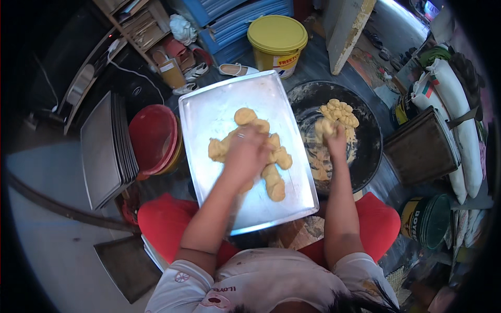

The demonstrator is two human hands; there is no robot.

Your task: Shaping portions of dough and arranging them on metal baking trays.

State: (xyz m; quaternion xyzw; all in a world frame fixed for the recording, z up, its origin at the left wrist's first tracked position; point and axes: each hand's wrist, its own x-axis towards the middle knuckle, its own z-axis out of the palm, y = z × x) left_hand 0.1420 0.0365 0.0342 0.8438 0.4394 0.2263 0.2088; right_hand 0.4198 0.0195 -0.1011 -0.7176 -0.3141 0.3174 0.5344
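A silver baking tray (209, 198) lies tilted across my lap, with several lumps of yellow dough (275, 182) clustered in its middle. My left hand (248, 151) is over the cluster, blurred by motion. Its fingers point down among the lumps, and whether they grip one is hidden. To the right is a wide black basin (370, 151), smeared inside with dough. There my right hand (335, 141) is closed around a soft piece of dough (324, 128). A larger mound of dough (342, 111) rests beside it in the basin.
A yellow lidded bucket (277, 35) stands beyond the tray. At left are a red basin (151, 138) and a stack of metal trays (107, 151). More dark trays (422, 148), white sacks (459, 120) and a green bucket (434, 221) flank the right side.
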